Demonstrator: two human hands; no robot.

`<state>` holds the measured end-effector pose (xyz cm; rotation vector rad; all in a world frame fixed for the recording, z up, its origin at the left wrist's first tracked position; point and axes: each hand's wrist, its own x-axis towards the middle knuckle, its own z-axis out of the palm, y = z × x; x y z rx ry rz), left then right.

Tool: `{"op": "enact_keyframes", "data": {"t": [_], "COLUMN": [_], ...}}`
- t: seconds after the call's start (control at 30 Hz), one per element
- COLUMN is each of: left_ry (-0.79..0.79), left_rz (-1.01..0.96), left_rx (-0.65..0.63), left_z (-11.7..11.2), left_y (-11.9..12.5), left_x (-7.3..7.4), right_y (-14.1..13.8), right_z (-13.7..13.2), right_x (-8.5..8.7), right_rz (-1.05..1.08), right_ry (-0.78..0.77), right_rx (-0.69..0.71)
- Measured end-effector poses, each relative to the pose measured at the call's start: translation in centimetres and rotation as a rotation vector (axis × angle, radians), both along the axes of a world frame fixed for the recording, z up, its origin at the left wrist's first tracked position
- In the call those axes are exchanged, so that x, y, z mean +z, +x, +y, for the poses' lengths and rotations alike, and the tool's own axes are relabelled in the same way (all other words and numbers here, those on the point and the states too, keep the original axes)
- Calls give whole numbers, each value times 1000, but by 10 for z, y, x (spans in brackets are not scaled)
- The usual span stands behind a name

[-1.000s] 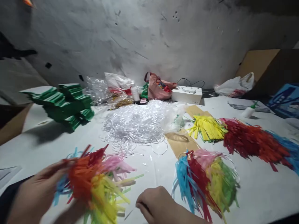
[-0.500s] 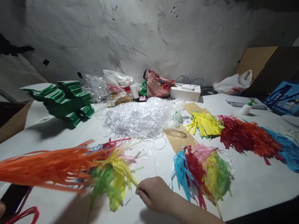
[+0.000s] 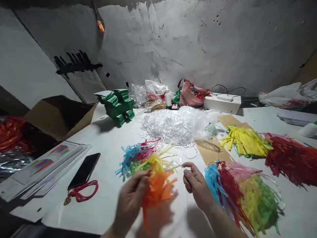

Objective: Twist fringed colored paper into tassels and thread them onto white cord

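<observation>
My left hand point(image 3: 132, 191) is closed on an orange paper-strip tassel point(image 3: 159, 186), whose strips hang to the right of my fingers. Behind it on the white tabletop lie further tassels in light blue point(image 3: 127, 158), pink-red, green and yellow point(image 3: 155, 160), bunched together. My right hand point(image 3: 194, 180) has thumb and index finger pinched at the end of a thin pale string point(image 3: 177, 166) that leads towards the yellow tassel. Beside my right forearm rests a bunch of tassels point(image 3: 237, 191) in blue, red, pink, yellow and green on a string loop.
A heap of white string point(image 3: 170, 125) lies mid-table. Further yellow point(image 3: 247, 142) and dark red tassels point(image 3: 292, 160) are at the right. A phone point(image 3: 84, 170) with a red strap, printed sheets point(image 3: 49, 165), green folded stacks point(image 3: 119, 107) and a cardboard box point(image 3: 59, 114) stand left.
The view has turned left. My left hand has come in from the left edge with the orange tassel, now bunched near the other tassels. My right hand still pinches near the tassels.
</observation>
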<state>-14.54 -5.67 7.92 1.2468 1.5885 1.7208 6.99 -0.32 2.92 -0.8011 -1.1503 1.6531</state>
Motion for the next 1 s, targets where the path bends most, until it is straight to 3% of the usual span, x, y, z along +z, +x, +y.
{"op": "enact_keyframes", "data": {"t": [0.1,0.2,0.37,0.47,0.53,0.67,0.87,1.0], "left_ry": [-120,-163,-154,-19,70,172,229,225], "left_rz": [-37,-144,-410,-606,-698,-760,-786,-774], "left_rx": [-292,-380,-257,-157,-91,5,84,118], "left_z": [0,4,19,27,32,41,45,45], "left_y": [44,70,69,58,49,30,23,26], "left_x": [-26,-38,-51,-54,-53,-46,-52,-57], "right_y": [7,10,20,24,24,16,-21,-43], "right_z": [-6,-8,3,6,2,-21,-41,-29], "right_x": [14,23,11,-1,-6,-6,-26,-46], "right_rz": [37,-61,-395,-614,-636,-620,-865,-989], "right_ry": [27,104,228,289,315,511,853,872], "right_rx": [-15,-1,92,174,107,-66,144,165]}}
